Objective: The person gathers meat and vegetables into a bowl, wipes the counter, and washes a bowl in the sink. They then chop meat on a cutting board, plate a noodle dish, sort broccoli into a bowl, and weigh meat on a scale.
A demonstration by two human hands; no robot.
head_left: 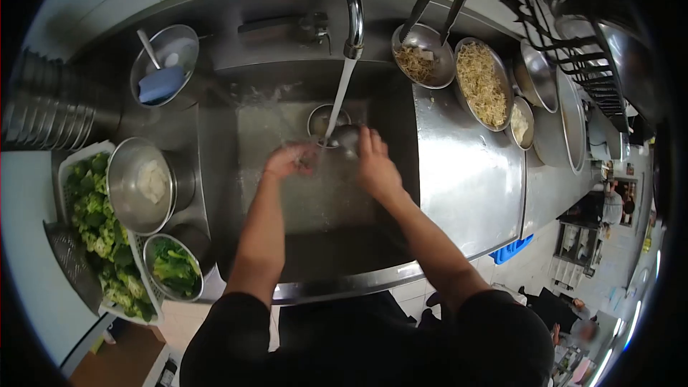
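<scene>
Water runs from a curved tap [354,25] into a steel sink [396,143]. My right hand [376,165] holds a small metal bowl [348,139] at the stream, its fingers along the bowl's outer side. To the left of the stream, my left hand [294,159] is wet and smeared by motion, so its fingers do not show clearly. Another round metal item [319,119], perhaps the sink's drain or a strainer, lies behind the stream, partly hidden by the water and the bowl.
Left of the sink stand a bowl with a blue-headed utensil [161,84], a white basket [154,294] of broccoli, and a bowl of leafy greens [172,266]. On the right are a dish of bean sprouts [481,84], tongs [459,0] and a black rack [566,43]. People stand far right.
</scene>
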